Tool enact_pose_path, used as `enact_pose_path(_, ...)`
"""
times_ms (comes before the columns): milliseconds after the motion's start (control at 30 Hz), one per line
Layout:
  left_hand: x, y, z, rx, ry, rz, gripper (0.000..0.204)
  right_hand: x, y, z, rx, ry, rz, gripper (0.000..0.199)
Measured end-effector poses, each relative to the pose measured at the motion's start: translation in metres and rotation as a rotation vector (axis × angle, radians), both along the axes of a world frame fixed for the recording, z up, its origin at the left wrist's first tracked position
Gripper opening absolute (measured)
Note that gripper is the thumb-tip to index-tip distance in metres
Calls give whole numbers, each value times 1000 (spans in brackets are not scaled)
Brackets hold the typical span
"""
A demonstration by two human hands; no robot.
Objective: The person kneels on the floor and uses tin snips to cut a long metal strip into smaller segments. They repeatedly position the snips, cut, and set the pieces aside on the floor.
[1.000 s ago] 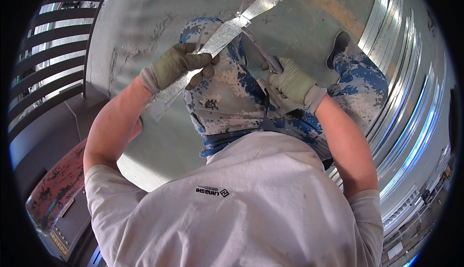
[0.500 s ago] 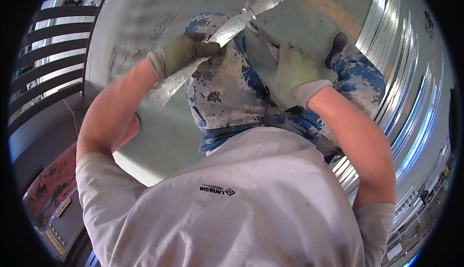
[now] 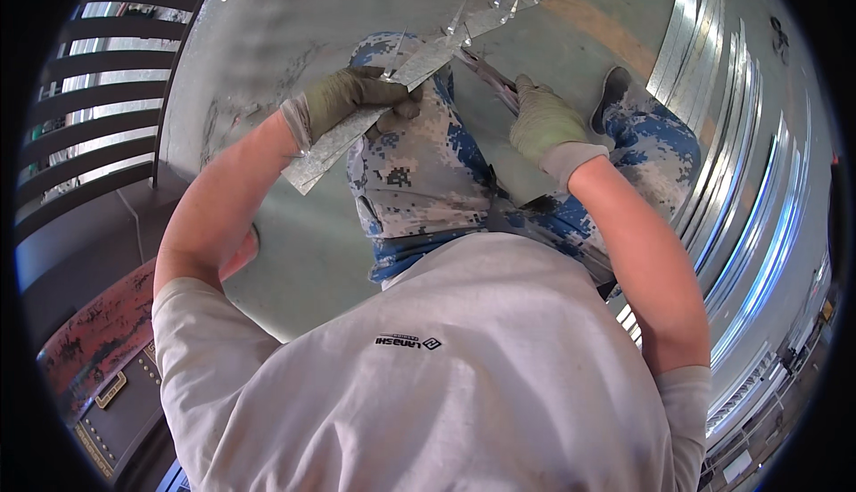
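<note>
A long galvanized metal strip (image 3: 428, 62) slants across my left knee, from beside my left forearm up to the far floor. Thin pointed tabs stand up along it. My left hand (image 3: 361, 100), in a greenish work glove, is closed around the strip near its close end, thumb beneath. In my gloved right hand (image 3: 548, 122) are the handles of a pair of tin snips (image 3: 489, 75). Their jaws reach the strip's near edge, just beyond my left knee; whether they bite into the metal is hard to see.
Several long shiny metal strips (image 3: 713, 135) lie on the floor to the right, beyond my right shoe (image 3: 613, 91). A dark slatted metal frame (image 3: 98, 64) stands at left. Below it are a worn red curved piece (image 3: 98, 340) and a dark panel with gold trim (image 3: 125, 403).
The strip's close end has swung slightly toward me, and more of it shows past my left hand. My right hand and the snips stay almost in place. The whole view has shifted a little.
</note>
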State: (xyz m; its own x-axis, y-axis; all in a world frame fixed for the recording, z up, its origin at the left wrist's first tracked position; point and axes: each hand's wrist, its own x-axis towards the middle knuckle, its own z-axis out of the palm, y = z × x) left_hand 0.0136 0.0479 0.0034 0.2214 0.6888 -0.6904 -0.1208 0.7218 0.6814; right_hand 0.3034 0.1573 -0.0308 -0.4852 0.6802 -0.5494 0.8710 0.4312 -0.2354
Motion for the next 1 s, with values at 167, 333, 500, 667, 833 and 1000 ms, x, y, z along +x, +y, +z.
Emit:
enact_pose_path(167, -5, -6, 17, -105, -64, 92, 36, -1, -4, -2, 90, -4, -22, 44)
enact_pose_path(333, -15, -12, 10, -142, -126, 19, 34, 3, -1, -16, 99, -14, -21, 39)
enact_pose_path(500, -16, -14, 4, -139, -98, 33, 31, 20, 0, -45, -249, 164, -165, 42)
enact_pose_path(667, -7, -16, 7, -141, -63, 94, 31, 32, -18, 3, -967, 392, -449, 31)
enact_pose_path(833, -1, -13, 4, -72, 25, 94, 35, 22, -19, 9, -991, 403, -366, 26)
enact_pose_path(1000, -2, -16, -10, -18, 15, 90, 37, 19, -18, -4, -989, 461, -305, 21)
